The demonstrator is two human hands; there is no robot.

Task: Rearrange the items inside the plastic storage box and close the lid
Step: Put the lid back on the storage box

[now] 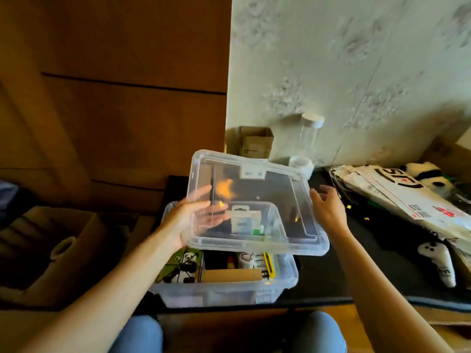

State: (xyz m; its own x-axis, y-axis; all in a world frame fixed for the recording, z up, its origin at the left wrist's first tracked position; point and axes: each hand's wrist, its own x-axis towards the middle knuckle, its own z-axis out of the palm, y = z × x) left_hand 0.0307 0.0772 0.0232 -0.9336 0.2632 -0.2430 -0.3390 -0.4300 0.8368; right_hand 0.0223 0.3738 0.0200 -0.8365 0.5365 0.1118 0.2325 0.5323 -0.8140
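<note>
My left hand [193, 220], fingers spread, carries the lid [254, 202] from beneath; my right hand [327, 207] hovers loose just beside its edge.
Closing step, I judge: the lid hangs tilted above the storage box [224, 289] and needs squaring, lowering, pressing.

Lid [257, 202] covered the far half of the storage box [224, 289]; contents there blurred. Left hand [188, 220] fingers lay partly beneath the lid. Package [242, 220] label was illegible.
</note>
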